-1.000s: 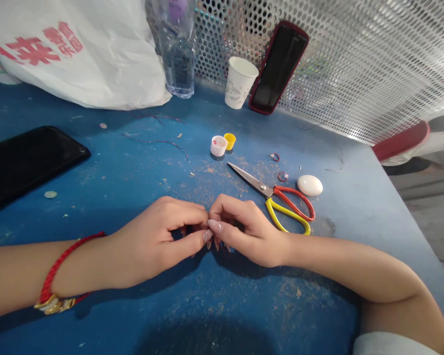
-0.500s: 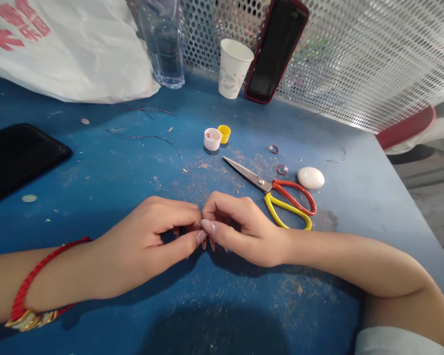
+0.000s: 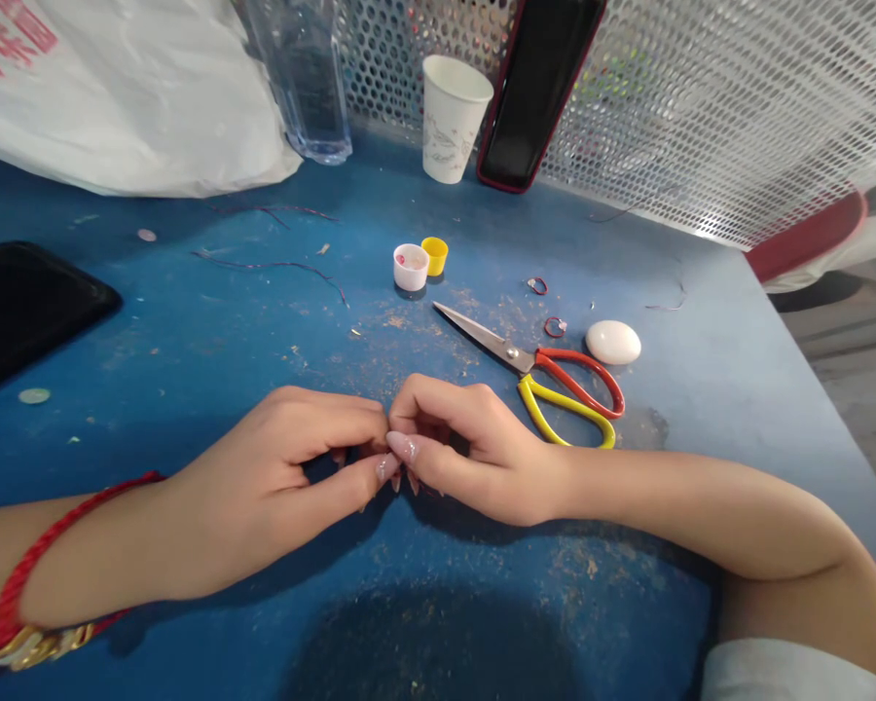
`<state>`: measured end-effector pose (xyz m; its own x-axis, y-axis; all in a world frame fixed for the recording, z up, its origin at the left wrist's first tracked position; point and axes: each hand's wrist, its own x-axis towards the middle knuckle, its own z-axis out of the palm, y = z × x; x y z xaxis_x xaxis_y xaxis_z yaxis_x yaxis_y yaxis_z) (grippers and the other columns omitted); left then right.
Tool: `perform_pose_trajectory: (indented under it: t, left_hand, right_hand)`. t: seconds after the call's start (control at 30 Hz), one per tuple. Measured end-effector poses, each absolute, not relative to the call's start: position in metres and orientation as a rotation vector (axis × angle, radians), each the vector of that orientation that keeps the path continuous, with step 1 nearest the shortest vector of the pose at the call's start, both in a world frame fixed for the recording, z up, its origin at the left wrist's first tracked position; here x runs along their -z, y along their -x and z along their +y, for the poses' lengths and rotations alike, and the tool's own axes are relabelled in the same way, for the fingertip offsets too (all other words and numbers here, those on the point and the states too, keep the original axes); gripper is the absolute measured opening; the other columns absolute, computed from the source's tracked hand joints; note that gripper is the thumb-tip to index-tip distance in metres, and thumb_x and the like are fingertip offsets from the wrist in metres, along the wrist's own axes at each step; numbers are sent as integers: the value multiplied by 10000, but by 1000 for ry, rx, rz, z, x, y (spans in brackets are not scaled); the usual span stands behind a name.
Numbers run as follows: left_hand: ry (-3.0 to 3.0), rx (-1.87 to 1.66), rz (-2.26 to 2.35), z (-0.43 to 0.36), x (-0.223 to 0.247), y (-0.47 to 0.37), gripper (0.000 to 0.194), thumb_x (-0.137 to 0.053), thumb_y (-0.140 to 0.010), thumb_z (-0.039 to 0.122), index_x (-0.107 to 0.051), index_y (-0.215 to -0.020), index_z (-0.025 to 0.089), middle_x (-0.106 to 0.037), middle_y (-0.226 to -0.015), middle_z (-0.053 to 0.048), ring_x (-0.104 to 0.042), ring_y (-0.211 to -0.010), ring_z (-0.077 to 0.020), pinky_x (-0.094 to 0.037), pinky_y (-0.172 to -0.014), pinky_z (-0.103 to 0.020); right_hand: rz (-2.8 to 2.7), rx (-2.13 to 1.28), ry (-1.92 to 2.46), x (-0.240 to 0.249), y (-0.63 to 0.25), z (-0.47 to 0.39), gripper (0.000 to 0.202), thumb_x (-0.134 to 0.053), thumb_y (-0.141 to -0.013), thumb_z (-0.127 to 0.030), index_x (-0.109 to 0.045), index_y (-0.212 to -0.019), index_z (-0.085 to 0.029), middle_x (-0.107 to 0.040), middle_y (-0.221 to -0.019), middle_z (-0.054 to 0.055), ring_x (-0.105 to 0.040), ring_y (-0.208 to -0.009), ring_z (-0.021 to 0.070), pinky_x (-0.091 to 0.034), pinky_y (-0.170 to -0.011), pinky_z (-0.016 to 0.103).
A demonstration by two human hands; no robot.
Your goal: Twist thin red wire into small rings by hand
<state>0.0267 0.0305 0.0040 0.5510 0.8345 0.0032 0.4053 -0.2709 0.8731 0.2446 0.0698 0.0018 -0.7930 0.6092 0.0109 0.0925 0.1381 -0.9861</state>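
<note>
My left hand (image 3: pixel 292 477) and my right hand (image 3: pixel 474 448) meet fingertip to fingertip above the blue table (image 3: pixel 482 604). Both are closed in a pinch, thumbs against forefingers; whatever they hold is tiny and hidden behind the fingers. A red braided bracelet (image 3: pixel 65 531) with a gold piece circles my left wrist. Just beyond my right hand lie scissors (image 3: pixel 522 360) with one red and one yellow handle, blades slightly apart or shut, I cannot tell. Two small dark-red cord rings (image 3: pixel 555 327) rest past the scissors, beside a white egg-shaped object (image 3: pixel 613 343).
A white cap (image 3: pixel 410 269) with small bits inside touches a yellow cap (image 3: pixel 435 255). Thin cords (image 3: pixel 277 265) lie farther left. At the back stand a paper cup (image 3: pixel 453 122), a phone (image 3: pixel 536 97), a clear container (image 3: pixel 310 97) and a white bag (image 3: pixel 131 107). A black flat object (image 3: pixel 36 312) lies left.
The view has shifted slightly, so the table items appear a little higher and more to the left. My hands keep the same fingertip pinch together.
</note>
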Motion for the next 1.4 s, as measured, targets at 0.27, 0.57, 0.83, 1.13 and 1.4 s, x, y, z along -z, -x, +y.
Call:
perform_pose_trajectory:
  t: [0.27, 0.57, 0.83, 1.13, 1.4]
  left_hand:
    - [-1880, -592, 1012, 30, -1, -25, 374, -493, -1051, 254, -622, -708, 178, -571, -677, 57, -513, -628, -91, -388, -611, -221]
    - [-1895, -594, 1030, 29, -4, -25, 382, -498, -1045, 246, -635, -693, 190, -588, -662, 50, -522, -625, -101, -401, -614, -221]
    - [-1881, -603, 1044, 28, -3, -25, 379, -509, -1042, 263, -643, -694, 194, -600, -664, 56, -541, -623, -96, -412, -618, -210]
    - [-1901, -609, 1055, 29, -3, -24, 380, -544, -1032, 261, -631, -667, 203, -579, -630, 62, -530, -583, -94, -406, -587, -197]
    - [-1900, -623, 1050, 29, -3, -24, 369, -559, -1023, 251, -640, -667, 200, -596, -630, 60, -535, -576, -90, -416, -581, -191]
  right_hand:
    - [-2029, -1693, 678, -2, -244, 70, 231, -659, -1018, -344, -502, -905, -218, -559, -715, -54, -458, -631, 102, -377, -615, 225]
    - [-2013, -1698, 667, -1, -244, 71, 216, -662, -1003, -304, -491, -896, -226, -555, -710, -55, -454, -636, 103, -383, -614, 226]
    - [-2040, -1675, 655, -2, -245, 70, 163, -593, -1007, -261, -476, -898, -231, -556, -712, -54, -453, -637, 100, -385, -605, 219]
    - [-2030, -1697, 665, -2, -244, 71, 162, -595, -997, -256, -473, -893, -235, -548, -700, -53, -452, -636, 102, -377, -590, 220]
    - [-2043, -1674, 651, -2, -245, 70, 161, -584, -1013, -244, -469, -901, -233, -535, -716, -61, -446, -644, 95, -374, -606, 222]
